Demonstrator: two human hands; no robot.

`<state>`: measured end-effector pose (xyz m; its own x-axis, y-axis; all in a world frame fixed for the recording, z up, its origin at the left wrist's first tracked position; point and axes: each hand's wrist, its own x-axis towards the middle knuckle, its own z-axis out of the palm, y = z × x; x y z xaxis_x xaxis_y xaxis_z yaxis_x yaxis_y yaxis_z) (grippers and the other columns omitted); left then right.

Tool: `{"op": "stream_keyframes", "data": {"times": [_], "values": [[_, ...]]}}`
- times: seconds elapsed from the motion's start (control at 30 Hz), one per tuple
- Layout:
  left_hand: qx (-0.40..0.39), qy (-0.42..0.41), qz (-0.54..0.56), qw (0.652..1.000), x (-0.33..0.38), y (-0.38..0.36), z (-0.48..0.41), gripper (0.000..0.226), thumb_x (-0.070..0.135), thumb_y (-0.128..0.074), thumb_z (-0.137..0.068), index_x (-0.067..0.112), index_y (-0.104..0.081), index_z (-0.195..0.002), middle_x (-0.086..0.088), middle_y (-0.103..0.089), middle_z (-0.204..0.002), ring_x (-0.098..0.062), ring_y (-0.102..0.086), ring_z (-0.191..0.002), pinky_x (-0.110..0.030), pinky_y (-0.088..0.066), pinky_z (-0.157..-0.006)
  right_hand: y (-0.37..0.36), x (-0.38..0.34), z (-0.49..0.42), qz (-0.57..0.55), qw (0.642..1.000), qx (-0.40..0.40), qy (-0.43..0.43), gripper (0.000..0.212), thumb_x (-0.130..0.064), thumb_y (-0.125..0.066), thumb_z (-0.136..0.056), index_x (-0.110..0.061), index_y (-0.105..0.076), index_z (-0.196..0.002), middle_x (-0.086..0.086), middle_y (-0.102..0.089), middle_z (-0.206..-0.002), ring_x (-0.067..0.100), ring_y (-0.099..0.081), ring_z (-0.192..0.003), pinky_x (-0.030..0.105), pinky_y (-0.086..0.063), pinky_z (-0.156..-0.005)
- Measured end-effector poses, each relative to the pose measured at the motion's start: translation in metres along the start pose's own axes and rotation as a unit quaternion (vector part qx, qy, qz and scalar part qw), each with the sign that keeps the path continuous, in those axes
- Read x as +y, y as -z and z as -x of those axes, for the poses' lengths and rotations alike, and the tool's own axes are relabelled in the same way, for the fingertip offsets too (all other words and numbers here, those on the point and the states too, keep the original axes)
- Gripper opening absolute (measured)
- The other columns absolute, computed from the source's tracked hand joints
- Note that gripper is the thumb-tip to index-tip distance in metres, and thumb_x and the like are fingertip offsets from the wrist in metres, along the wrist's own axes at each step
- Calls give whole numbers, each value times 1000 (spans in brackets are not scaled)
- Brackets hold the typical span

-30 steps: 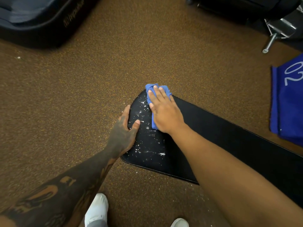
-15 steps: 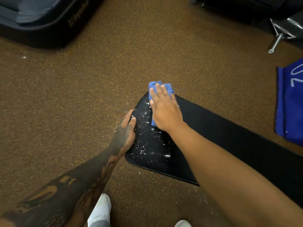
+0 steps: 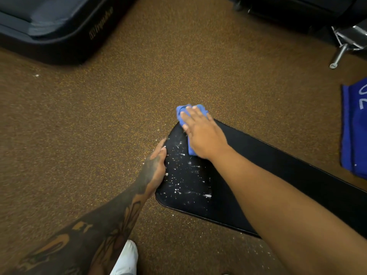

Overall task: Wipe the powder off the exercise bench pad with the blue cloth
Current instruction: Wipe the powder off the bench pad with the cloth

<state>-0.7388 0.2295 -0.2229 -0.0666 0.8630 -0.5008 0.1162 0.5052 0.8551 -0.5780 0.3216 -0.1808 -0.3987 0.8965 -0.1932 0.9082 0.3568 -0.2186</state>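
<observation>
The black exercise bench pad (image 3: 278, 165) runs from centre to lower right, its near-left end speckled with white powder (image 3: 184, 179). My right hand (image 3: 202, 135) presses flat on the folded blue cloth (image 3: 182, 112) at the pad's far corner; part of the cloth sticks out past my fingertips and over the pad's edge. My left hand (image 3: 155, 167) grips the pad's left edge, fingers curled over the rim beside the powder.
Brown speckled gym floor (image 3: 99, 126) surrounds the pad, with powder grains scattered near its edges. A dark machine base (image 3: 55, 32) sits at top left, a metal frame part (image 3: 345, 44) at top right, a blue bag (image 3: 355, 126) at right. My white shoe (image 3: 127, 259) is below.
My right hand has slid the cloth toward the pad's far corner. My left hand shifted from lying on the pad top to gripping its left edge.
</observation>
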Motion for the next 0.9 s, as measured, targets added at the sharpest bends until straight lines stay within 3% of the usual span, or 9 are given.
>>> {"op": "stream_keyframes", "data": {"times": [0.1, 0.23, 0.37, 0.43, 0.6, 0.7, 0.77, 0.83, 0.9], "values": [[-19, 27, 48, 998, -4, 0, -3, 51, 53, -36, -93, 44, -50, -142, 8, -54, -148, -10, -54, -132, -44, -39, -116, -2, -15, -1, 2, 998, 19, -60, 49, -27, -28, -107, -17, -24, -154, 3, -14, -165, 20, -3, -152, 43, -5, -122], [-8, 33, 111, 993, 0, -3, -3, 47, 34, -36, -98, 32, -51, -143, 12, -57, -142, 3, -55, -126, -31, -40, -114, -6, -29, 24, 29, 995, -39, 89, 49, -28, -26, -107, -20, -21, -155, -1, -9, -165, 16, -1, -152, 40, 0, -120], [-27, 58, 141, 988, 0, -4, -3, 41, 24, -29, -109, 32, -49, -143, 11, -59, -138, 4, -61, -114, -18, -50, -92, -1, -13, -1, 5, 1000, 7, -25, 48, -29, -25, -107, -19, -26, -154, 1, -13, -165, 17, -3, -152, 41, -5, -121], [-34, 58, 150, 986, -1, -4, -3, 43, 22, -29, -109, 29, -47, -147, 10, -56, -142, -6, -59, -123, -23, -48, -96, -6, -27, 3, -10, 999, 17, -42, 47, -29, -27, -107, -17, -29, -153, 3, -16, -164, 19, -5, -152, 43, -5, -121], [-21, 36, 152, 987, -3, -5, -4, 43, 18, -28, -108, 25, -45, -147, 6, -51, -150, -2, -52, -130, -28, -40, -113, -9, -27, 28, 3, 994, -31, 100, 48, -27, -28, -107, -21, -25, -155, -2, -12, -165, 15, -2, -152, 38, 0, -120], [-37, 81, 180, 980, -4, -4, -5, 43, 25, -27, -109, 33, -49, -145, 7, -63, -136, -2, -66, -112, -22, -53, -89, -6, -15, 6, -22, 999, 9, -27, 48, -28, -25, -107, -20, -26, -154, 0, -13, -165, 16, -1, -152, 40, -2, -121], [-50, 92, 205, 973, -2, -3, -4, 41, 31, -29, -109, 34, -50, -144, 3, -66, -134, -13, -66, -117, -35, -53, -97, -7, -23, 0, -35, 994, 40, -95, 47, -28, -25, -107, -18, -28, -153, 3, -15, -165, 19, -3, -152, 43, -5, -121], [-46, 91, 223, 969, -1, -3, -2, 37, 37, -36, -107, 32, -60, -136, 2, -72, -125, -15, -68, -114, -39, -51, -101, -11, -36, 9, -21, 998, 29, -53, 47, -28, -26, -107, -17, -28, -153, 4, -15, -165, 20, -3, -152, 44, -4, -121], [-38, 85, 241, 966, -1, -5, -3, 35, 36, -35, -107, 30, -67, -120, 10, -77, -107, -5, -71, -102, -29, -53, -92, -12, -37, 27, 3, 998, -7, 58, 48, -28, -29, -107, -18, -27, -154, 2, -13, -165, 18, -3, -152, 42, -2, -120]]}}
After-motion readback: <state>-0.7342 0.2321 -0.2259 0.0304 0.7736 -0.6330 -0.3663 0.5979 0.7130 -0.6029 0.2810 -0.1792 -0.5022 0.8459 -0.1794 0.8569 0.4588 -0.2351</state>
